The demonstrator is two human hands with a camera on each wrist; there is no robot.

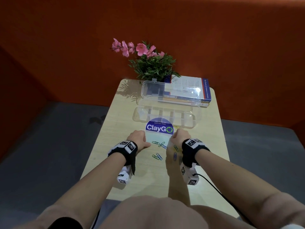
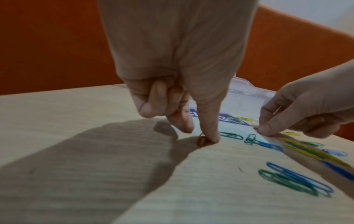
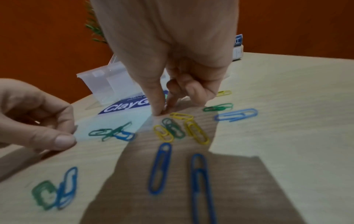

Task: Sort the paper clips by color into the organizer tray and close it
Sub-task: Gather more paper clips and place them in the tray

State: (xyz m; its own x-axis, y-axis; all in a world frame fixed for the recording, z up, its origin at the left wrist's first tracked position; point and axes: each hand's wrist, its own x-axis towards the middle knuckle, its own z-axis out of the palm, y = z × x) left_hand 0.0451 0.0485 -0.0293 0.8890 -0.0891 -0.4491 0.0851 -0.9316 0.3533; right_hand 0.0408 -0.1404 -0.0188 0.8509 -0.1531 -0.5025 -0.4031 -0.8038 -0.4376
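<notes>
The clear organizer tray point(image 1: 197, 120) lies open at mid-table, its lid point(image 1: 171, 91) leaning back. Green point(image 1: 156, 142), blue point(image 1: 159, 156) and yellow point(image 1: 175, 148) paper clips lie scattered between my hands. My left hand point(image 2: 199, 134) is down on the table with thumb and index tips closing on a red paper clip point(image 2: 201, 140); its other fingers are curled. My right hand point(image 3: 161, 112) pinches thumb and index together at the sticker's edge on a small reddish clip point(image 2: 255, 128), which is mostly hidden. More blue clips point(image 3: 160, 168) lie nearer me.
A round ClayGo sticker point(image 1: 159, 128) lies on the table just before the tray. A potted plant with pink flowers point(image 1: 148, 63) and stacked books point(image 1: 205, 91) stand at the far edge behind the lid. The small table point(image 1: 105, 134) drops off on both sides.
</notes>
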